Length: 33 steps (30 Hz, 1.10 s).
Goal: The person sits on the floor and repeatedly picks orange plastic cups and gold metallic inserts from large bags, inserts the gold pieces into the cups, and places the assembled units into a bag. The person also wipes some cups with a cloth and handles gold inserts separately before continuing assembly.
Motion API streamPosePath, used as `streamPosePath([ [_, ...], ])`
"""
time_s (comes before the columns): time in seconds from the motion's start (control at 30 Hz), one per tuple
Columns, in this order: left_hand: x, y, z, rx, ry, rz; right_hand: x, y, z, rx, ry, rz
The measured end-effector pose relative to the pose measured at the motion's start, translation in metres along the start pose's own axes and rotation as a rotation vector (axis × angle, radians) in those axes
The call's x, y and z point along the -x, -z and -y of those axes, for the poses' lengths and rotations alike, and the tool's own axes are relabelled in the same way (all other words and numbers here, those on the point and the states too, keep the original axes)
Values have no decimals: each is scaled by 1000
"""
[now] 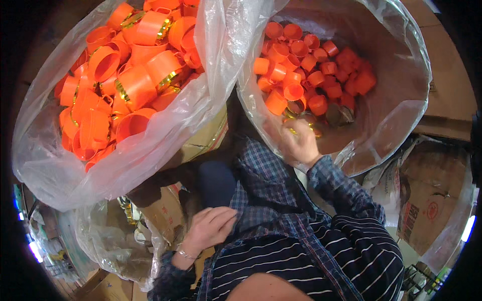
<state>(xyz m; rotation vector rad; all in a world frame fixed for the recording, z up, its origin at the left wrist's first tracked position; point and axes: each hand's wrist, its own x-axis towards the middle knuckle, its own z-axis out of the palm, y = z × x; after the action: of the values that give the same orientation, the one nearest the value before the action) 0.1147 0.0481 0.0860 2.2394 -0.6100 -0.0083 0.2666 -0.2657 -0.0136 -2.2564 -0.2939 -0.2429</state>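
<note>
My right hand (301,144) reaches over the near rim of the right-hand plastic-lined container (391,123). Its fingers are bent together beside a shiny gold strip (292,130); whatever lies within them is hidden. Small orange cups (317,79) are heaped in that container, with several gold or dull metallic pieces at the near side of the heap. My left hand (212,227) lies near my lap, loosely bent, with the fingers side by side and no object visible in it.
On the left, a big clear plastic bag (55,183) is full of larger orange cups (135,88), some with gold bands. Below it sits another clear bag (113,246). Cardboard (434,193) stands at the right, and more cardboard (163,213) lies by my left arm.
</note>
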Motion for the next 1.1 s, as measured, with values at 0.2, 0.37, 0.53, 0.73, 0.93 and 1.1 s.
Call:
streamPosePath([
  [0.2,-3,-70,28,8,183,-77,-60,-62,-195,-129,-577,102],
  [0.37,-11,-75,35,42,294,-107,-107,-123,-261,287,-387,249],
  [0.53,-30,-72,38,58,337,-93,-120,-137,-240,190,-522,-107],
  [0.73,-37,-69,40,122,375,-150,-70,-22,-184,637,-184,502],
  [0.93,-23,-75,26,27,285,-189,-8,-29,-178,645,-310,846],
  [1.1,-11,-73,16,-13,315,-217,-39,-56,-209,807,-189,1045],
])
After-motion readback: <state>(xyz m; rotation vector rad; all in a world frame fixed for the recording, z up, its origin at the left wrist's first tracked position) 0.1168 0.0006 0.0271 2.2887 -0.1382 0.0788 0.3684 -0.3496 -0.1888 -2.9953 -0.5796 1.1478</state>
